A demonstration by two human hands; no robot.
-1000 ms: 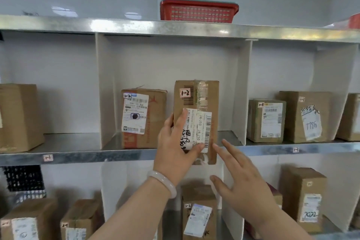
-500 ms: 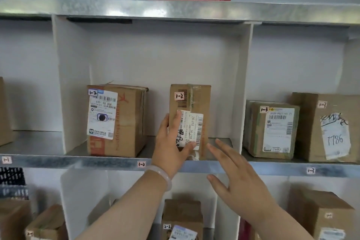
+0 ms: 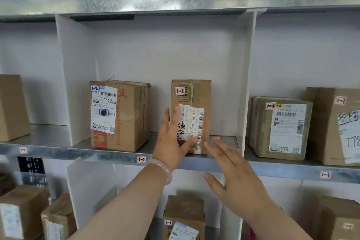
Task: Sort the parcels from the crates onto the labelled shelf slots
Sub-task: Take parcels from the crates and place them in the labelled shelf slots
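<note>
Looks like the placing step, nearly done; the narrow parcel marked 1-2 stands upright on the shelf just above and right of the 1-2 slot tag; left hand lies flat on it, fingers straight, thumb across the label, not clamping; right hand hovers spread and empty, further right of the tag; next I'd guess ease off gently so it doesn't tip.
</note>
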